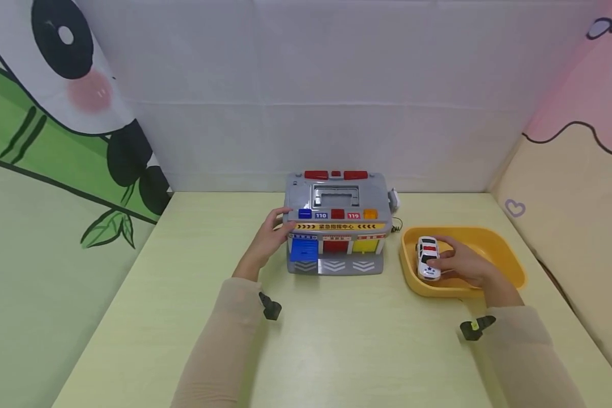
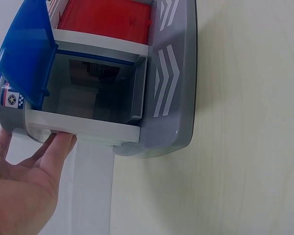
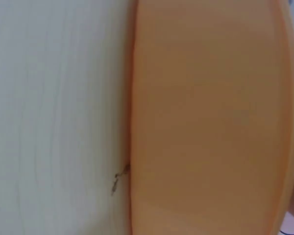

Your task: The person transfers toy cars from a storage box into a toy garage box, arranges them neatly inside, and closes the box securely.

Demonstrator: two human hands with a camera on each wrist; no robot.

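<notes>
A grey toy emergency station stands upright near the back of the table. My left hand holds its left edge, fingers up by the roof and lower at the side wall. In the left wrist view, the blue door is swung up, showing the bay behind it; the red door is down. At the right, my right hand grips a white toy police car over the yellow tray. The right wrist view is mostly the tray's outer wall, which hides the car.
A small grey-white piece on a coiled cord hangs at the station's right side. Behind the table rises a white wall sheet. Printed cloth borders both sides, and the tray sits near the table's right edge.
</notes>
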